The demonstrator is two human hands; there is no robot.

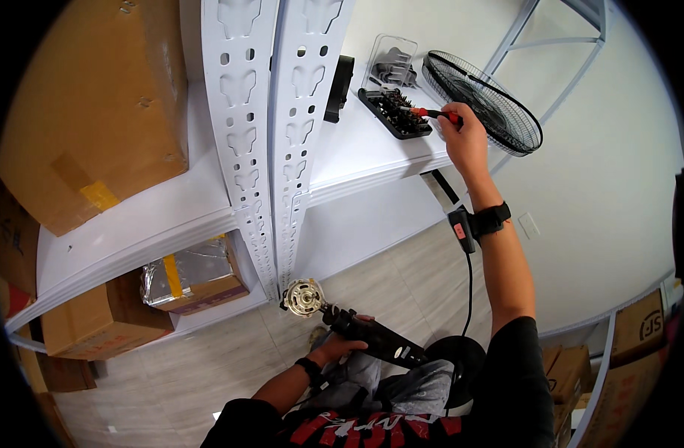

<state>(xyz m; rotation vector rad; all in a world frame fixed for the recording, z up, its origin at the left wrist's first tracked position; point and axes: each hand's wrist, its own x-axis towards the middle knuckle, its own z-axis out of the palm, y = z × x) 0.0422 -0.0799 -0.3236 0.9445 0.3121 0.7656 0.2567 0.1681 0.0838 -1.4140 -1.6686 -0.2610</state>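
My right hand (465, 140) is closed round a red and black screwdriver (431, 113). Its tip reaches over a black bit case (394, 114) filled with several small bits on the white shelf; whether it touches a bit I cannot tell. Low in front of me, my left hand (343, 348) wraps round the black body of a fan stand (383, 342), which lies tilted across my lap. A bare round metal fan motor (304, 297) sits at the stand's far left end. Beside my right hand rests a black wire fan grille (482, 103) with dark blades inside.
A clear plastic lid (393, 58) and a black object (339, 89) are on the shelf (357, 160). Perforated metal uprights (282, 134) divide it from shelves with cardboard boxes (107, 112) at left. A round black base (465, 362) is by my legs. More cartons (569, 373) stand at right.
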